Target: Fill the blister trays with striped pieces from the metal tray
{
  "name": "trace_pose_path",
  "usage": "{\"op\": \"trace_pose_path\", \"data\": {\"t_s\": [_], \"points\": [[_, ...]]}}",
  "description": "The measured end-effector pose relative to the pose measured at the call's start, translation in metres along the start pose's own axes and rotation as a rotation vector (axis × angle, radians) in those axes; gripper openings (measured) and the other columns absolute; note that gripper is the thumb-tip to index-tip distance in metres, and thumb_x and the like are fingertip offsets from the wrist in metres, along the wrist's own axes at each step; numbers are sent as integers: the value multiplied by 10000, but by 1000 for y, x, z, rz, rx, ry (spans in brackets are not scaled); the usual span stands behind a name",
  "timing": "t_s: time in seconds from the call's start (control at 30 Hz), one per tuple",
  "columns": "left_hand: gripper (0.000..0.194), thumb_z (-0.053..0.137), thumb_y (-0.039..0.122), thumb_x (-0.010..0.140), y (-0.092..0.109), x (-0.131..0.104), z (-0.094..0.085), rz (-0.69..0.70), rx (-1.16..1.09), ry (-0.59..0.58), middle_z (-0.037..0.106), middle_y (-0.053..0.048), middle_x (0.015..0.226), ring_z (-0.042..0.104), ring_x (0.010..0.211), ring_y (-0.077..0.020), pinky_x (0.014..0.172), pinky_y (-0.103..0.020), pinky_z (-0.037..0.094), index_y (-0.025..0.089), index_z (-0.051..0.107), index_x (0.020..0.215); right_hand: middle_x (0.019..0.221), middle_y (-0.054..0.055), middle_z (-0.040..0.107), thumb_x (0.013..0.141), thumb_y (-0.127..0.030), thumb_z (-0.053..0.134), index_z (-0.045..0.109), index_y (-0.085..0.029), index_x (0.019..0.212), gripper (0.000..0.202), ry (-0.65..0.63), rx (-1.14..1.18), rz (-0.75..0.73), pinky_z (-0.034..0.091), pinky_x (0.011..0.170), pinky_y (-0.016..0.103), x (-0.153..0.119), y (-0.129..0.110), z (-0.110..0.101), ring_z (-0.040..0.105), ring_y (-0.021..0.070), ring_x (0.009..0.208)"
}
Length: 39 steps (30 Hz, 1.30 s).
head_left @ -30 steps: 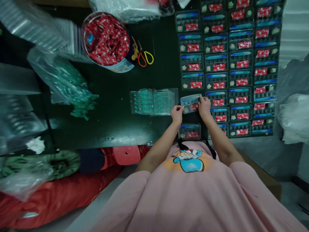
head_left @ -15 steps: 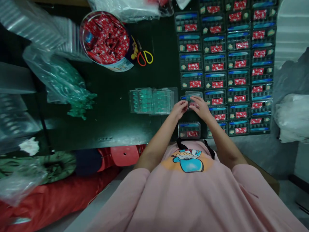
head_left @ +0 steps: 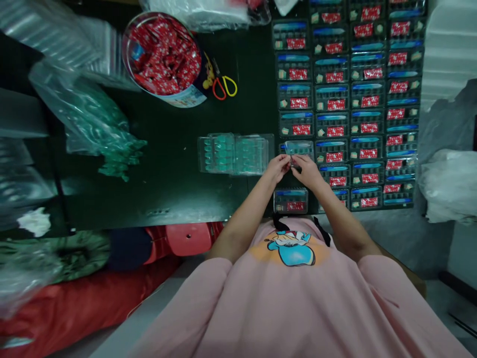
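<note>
Both hands meet at the near edge of a clear plastic case (head_left: 301,147) with a blue pen-like stick inside. The fingers of my left hand (head_left: 279,165) pinch its near left corner. Beside it, my right hand (head_left: 303,169) has curled fingers pressed on the same near edge, covering part of the case. A similar filled case (head_left: 290,201) with a blue stick and a red printed packet lies closer to my body. Left of my hands sit two clear trays (head_left: 234,155) holding green pieces.
Rows of filled cases (head_left: 336,104) cover the table's right side. A round tub (head_left: 179,102) of red packets stands at the back, with red-and-yellow scissors (head_left: 224,88) next to it. A plastic bag (head_left: 89,117) spills green pieces at left. Stacked clear trays (head_left: 48,37) occupy the far left.
My right hand has drawn back from over the case to its near edge, its fingers now close to my left fingertips. The left hand has stayed almost in place.
</note>
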State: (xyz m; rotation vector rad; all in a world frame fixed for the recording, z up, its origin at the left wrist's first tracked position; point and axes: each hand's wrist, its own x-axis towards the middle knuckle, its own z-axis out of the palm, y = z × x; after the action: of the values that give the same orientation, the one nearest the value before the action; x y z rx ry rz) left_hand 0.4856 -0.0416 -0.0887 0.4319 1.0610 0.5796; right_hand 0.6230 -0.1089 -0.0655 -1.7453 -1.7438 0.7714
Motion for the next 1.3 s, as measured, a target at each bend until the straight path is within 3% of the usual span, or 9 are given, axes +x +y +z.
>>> {"op": "trace_pose_path", "data": {"t_s": [0.27, 0.53, 0.7, 0.9, 1.1, 1.3], "points": [[115, 739, 209, 804, -11, 6, -13, -14, -167, -2, 598, 16, 654, 567, 596, -70, 626, -198, 497, 162, 636, 823, 1243, 130, 645, 856, -205, 573, 645, -185, 1241, 392, 20, -13, -15, 430, 1101, 473, 2, -1, 10, 566, 267, 1196], [76, 691, 220, 852, -9, 7, -2, -45, -146, -15, 637, -8, 713, 622, 653, -90, 632, -204, 515, 162, 654, 884, 1221, 134, 655, 863, -232, 566, 647, -173, 1239, 389, 70, 21, -14, 452, 1078, 444, 0, -2, 1, 579, 255, 1177], [167, 682, 267, 866, -8, 8, 3, -32, -124, -9, 676, -35, 766, 667, 716, -130, 665, -243, 543, 165, 664, 996, 1215, 140, 656, 875, -230, 560, 648, -165, 1227, 369, 81, 32, -22, 446, 1080, 447, -1, -3, -4, 584, 252, 1177], [48, 677, 188, 849, -7, 6, 7, -70, -228, -43, 630, 8, 665, 636, 625, -86, 610, -185, 505, 149, 648, 849, 1194, 118, 660, 872, -244, 571, 638, -202, 1228, 365, 109, 37, -28, 466, 1041, 494, -2, -1, -3, 588, 260, 1158], [88, 712, 135, 763, -5, 4, 7, -24, -249, -102, 602, 33, 620, 562, 542, -49, 535, -146, 439, 140, 625, 750, 1150, 127, 641, 844, -333, 668, 625, -185, 1195, 384, 139, 96, 11, 483, 1001, 477, 0, 0, -3, 592, 269, 1103], [145, 758, 172, 714, -3, 2, 8, -36, -172, -121, 644, 22, 684, 587, 594, -56, 640, -173, 482, 145, 632, 781, 1084, 117, 610, 841, -318, 660, 624, -164, 1120, 321, 155, 45, 155, 508, 920, 433, 11, -6, -3, 593, 247, 998]]}}
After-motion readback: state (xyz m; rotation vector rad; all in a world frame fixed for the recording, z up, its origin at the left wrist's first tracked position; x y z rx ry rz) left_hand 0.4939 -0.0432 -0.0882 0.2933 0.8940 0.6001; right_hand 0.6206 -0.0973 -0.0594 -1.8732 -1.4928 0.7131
